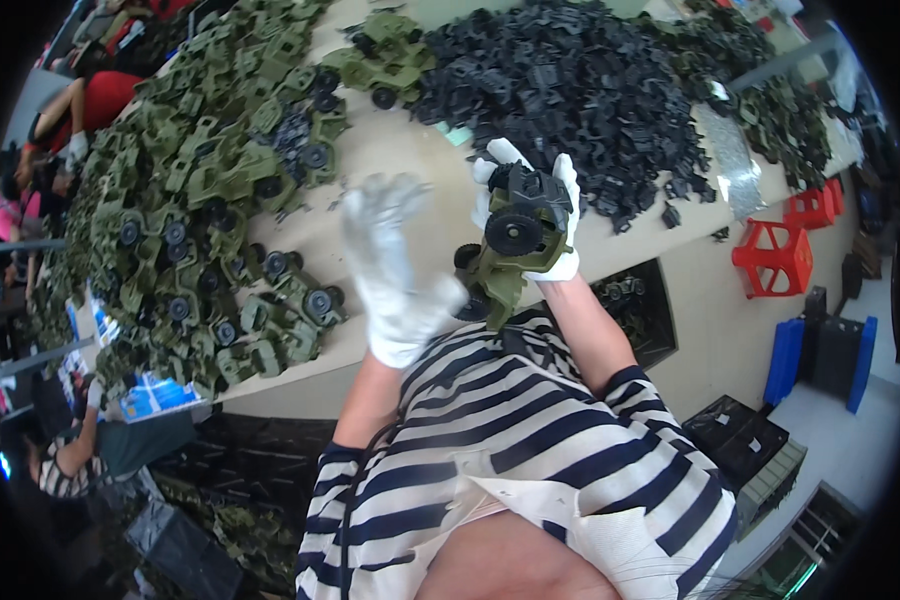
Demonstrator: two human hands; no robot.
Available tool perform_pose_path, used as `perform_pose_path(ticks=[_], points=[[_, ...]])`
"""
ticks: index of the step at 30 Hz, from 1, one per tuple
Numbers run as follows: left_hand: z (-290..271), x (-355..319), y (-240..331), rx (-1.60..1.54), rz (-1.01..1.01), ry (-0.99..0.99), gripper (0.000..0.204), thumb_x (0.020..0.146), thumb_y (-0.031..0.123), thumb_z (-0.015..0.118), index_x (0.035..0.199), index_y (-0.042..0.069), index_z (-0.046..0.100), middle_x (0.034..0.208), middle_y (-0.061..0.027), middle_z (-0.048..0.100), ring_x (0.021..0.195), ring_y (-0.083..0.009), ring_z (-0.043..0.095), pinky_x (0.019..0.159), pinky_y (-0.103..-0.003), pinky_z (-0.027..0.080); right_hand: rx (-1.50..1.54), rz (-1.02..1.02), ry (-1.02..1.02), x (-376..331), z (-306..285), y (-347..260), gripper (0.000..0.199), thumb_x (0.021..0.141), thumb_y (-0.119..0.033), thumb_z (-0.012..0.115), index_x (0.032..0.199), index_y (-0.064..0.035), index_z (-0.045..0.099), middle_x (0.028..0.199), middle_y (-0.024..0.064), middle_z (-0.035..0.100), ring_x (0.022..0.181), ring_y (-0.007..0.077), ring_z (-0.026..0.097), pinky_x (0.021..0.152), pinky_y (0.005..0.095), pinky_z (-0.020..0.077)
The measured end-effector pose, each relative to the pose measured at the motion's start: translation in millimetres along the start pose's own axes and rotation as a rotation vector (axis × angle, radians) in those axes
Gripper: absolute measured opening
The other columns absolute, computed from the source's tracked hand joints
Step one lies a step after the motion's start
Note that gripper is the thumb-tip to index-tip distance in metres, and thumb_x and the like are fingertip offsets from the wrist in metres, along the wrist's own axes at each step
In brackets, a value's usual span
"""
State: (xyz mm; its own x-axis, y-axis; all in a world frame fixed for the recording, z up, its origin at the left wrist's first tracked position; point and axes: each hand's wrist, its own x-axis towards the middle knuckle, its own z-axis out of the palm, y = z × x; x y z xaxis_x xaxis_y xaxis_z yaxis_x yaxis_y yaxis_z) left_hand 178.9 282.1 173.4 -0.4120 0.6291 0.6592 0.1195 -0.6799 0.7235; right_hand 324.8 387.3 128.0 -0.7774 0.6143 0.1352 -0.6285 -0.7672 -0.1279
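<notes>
Filling the left of the frame, assembled green toy trucks [220, 230] show finished work; the left hand [395, 270] hangs spread and empty, the right hand [540, 215] grips a wheeled toy truck [510, 250] at centre, black parts [590, 90] heaped unused upper right.

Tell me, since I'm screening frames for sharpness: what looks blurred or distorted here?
Head view: the white-gloved left hand is smeared by motion blur; the white-gloved right hand and its olive-green plastic toy jeep are sharp; the beige table's edge bows from fisheye, and the corners go black.
</notes>
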Motion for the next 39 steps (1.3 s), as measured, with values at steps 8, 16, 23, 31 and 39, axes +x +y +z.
perform_pose_path(ticks=[8,16,23,31,39], points=[[-146.1,-82.4,-20.8,1.584,-0.643,0.139,0.064,0.087,0.042,0.069,0.132,0.001,0.050,0.121,-0.0242,0.056,0.108,-0.0391,0.057,0.093,-0.046,0.047,-0.009,-0.130,-0.067,-63.7,-9.8,-54.9,0.080,0.091,-0.065,0.048,0.139,-0.0015,0.047,0.117,0.0218,0.062,0.083,0.0319,0.064,0.063,0.0352,0.0440],[-131.7,-113.3,-31.3,1.393,-0.665,-0.073,0.040,0.074,0.033,0.075,0.100,0.007,0.061,0.079,-0.0145,0.063,0.069,-0.0347,0.061,0.066,-0.047,0.049,-1.044,-0.199,1.338,-266.3,-65.6,-155.5,0.055,0.100,-0.045,0.050,0.131,-0.0002,0.058,0.121,0.0090,0.064,0.108,0.0172,0.061,0.096,0.0320,0.0467],[-82.7,-139.7,-67.9,0.807,-0.834,0.295,0.075,0.074,0.040,0.082,0.124,-0.006,0.051,0.115,-0.0228,0.058,0.104,-0.0340,0.058,0.091,-0.043,0.047,-1.649,-0.119,1.747,-370.2,-131.4,-200.7,0.054,0.099,-0.040,0.057,0.134,0.0005,0.055,0.129,0.0113,0.061,0.117,0.0191,0.056,0.103,0.0322,0.0411],[-98.4,-90.0,-99.5,0.368,-1.406,0.198,0.061,0.076,0.007,0.080,0.125,-0.005,0.045,0.100,-0.0149,0.065,0.087,-0.0244,0.065,0.079,-0.034,0.055,-1.846,0.024,1.120,-171.4,-89.4,-92.7,0.032,0.092,-0.027,0.065,0.112,-0.0029,0.069,0.102,0.0131,0.072,0.095,0.0198,0.067,0.089,0.0309,0.0500],[-43.3,-121.4,-70.5,1.365,-0.598,-0.529,0.099,0.071,0.023,0.076,0.150,-0.002,0.021,0.131,-0.0228,0.049,0.112,-0.0402,0.054,0.095,-0.044,0.048,-2.605,0.294,0.844,-92.5,-98.8,-15.9,0.051,0.084,-0.040,0.069,0.120,-0.0071,0.055,0.107,0.0142,0.062,0.100,0.0326,0.063,0.082,0.0434,0.0514]])
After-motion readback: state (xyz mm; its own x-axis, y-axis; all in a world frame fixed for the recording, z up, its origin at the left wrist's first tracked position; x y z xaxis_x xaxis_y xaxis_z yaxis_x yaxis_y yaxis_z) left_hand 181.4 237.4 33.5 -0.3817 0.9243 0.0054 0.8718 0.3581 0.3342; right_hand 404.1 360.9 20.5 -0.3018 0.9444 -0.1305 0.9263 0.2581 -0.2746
